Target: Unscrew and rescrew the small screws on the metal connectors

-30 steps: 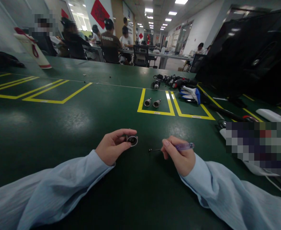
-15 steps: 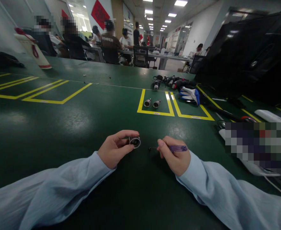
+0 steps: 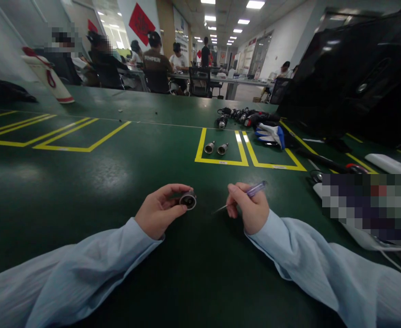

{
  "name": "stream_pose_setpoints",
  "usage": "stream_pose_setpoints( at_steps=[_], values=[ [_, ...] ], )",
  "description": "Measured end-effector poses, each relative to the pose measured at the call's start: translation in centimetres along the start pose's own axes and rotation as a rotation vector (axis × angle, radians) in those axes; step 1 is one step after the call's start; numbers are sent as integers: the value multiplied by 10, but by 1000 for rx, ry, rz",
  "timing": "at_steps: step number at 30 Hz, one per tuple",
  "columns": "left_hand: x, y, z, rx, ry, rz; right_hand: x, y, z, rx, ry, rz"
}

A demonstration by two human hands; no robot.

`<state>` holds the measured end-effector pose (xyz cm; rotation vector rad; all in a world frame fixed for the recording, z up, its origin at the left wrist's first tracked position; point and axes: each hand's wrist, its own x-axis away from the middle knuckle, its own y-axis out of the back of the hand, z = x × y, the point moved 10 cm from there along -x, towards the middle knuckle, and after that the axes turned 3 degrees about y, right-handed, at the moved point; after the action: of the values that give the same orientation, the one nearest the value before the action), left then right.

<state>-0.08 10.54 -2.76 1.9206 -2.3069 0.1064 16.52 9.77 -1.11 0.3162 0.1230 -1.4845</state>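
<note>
Between the thumb and fingers of my left hand point(image 3: 157, 212) is a round metal connector shell point(image 3: 193, 205), its open end turned toward me and its inside dark. My right hand point(image 3: 253, 207) grips a slim screwdriver point(image 3: 256, 188) with a clear purple handle, closed round it like a pen. The thin shaft points down and left, and its tip is a short way right of the shell, apart from it. Two similar metal shells, one on the left point(image 3: 209, 147) and one on the right point(image 3: 222, 149), lie inside a yellow taped box on the green table point(image 3: 125, 282).
Dark cables with metal connectors point(image 3: 222, 121) lie behind the taped boxes, beside a blue and white glove point(image 3: 271, 135). A white-edged object point(image 3: 353, 234), partly pixelated, lies at right. A large black case point(image 3: 350, 77) stands behind it. A pale bag point(image 3: 48, 75) is far left; people sit beyond.
The screwdriver has tilted steeper, with its handle end raised. A small dark bit seen at its tip before no longer shows. The left hand and shell have shifted slightly left.
</note>
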Motion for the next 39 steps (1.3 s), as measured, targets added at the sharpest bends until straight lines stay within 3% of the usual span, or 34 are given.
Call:
stream_pose_setpoints(
  at_steps=[2, 6, 10, 18, 35, 39],
  values=[
    [0, 1, 0, 14, -6, -10, 8, -1, 19, -65, 129, 7],
    [2, -1, -1, 54, -13, -22, 28, -25, 59, 194, 412, 166],
    [5, -3, -4, 49, -40, -17, 36, -44, 71, 389, 585, 205],
    [6, -3, -10, 19, -95, -25, 39, -62, 68, 483, 691, 246],
    [15, -2, -27, -206, -298, -86, 60, -80, 78, 679, 919, 194],
    [14, 0, -27, -236, -292, -99, 59, -80, 76, 669, 887, 182]
  ],
)
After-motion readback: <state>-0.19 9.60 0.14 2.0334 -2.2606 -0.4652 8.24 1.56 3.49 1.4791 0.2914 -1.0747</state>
